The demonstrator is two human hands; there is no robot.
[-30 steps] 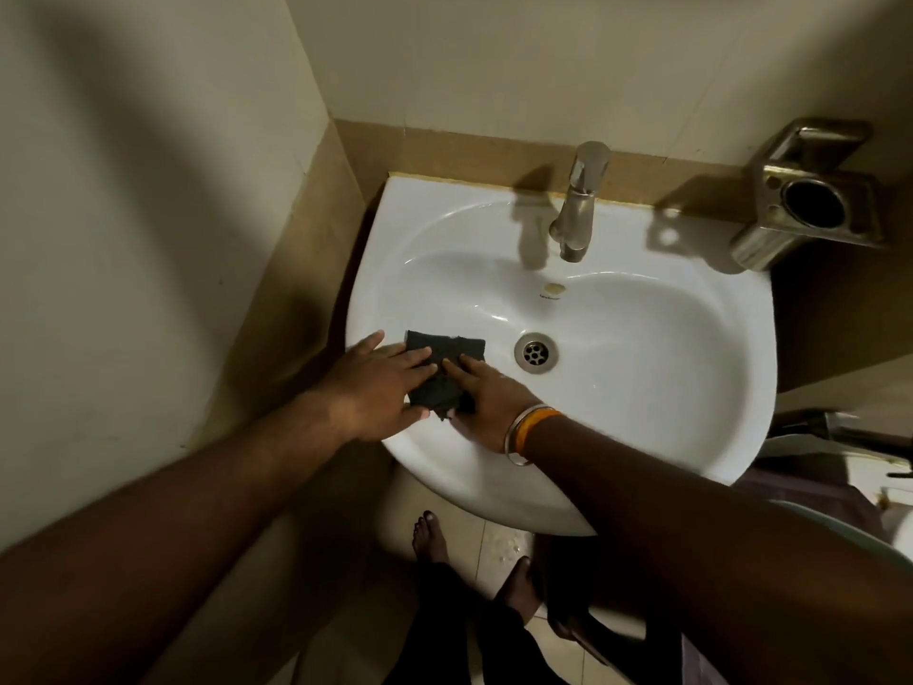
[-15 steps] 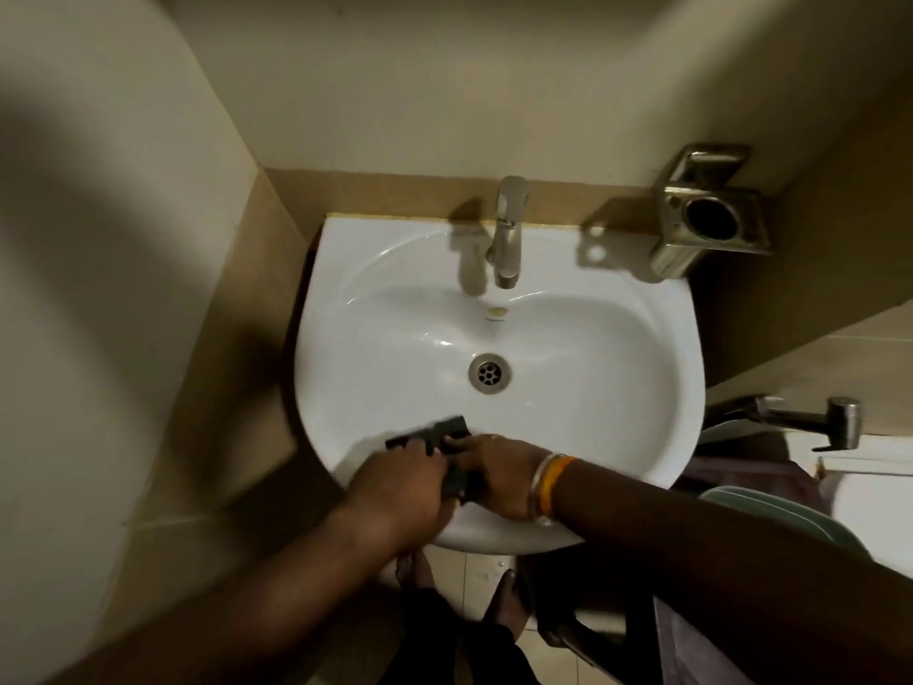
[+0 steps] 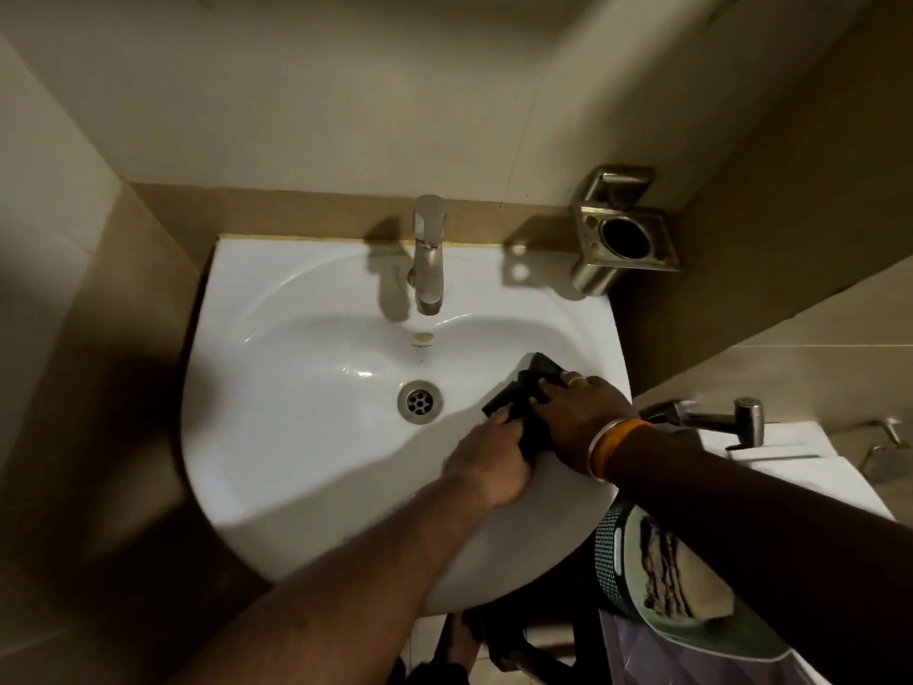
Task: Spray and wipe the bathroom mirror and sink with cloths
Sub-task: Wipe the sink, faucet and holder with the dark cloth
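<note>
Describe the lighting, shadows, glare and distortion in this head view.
Head view: dim warm light; the tap and the metal holder cast hard shadows leftward onto the sink rim; small glare spots gleam near the drain; the left side is in deep shadow; wide-angle bending curves the walls; both hands on the dark cloth look slightly soft.

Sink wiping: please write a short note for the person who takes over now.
Left hand and right hand both press one dark cloth on the sink basin's right slope, beside the drain. Tap shows no water running. No spray bottle or mirror in view. Done: cannot tell which parts are wiped. Left: the remaining basin, the rim, the tap area, the mirror.
</note>
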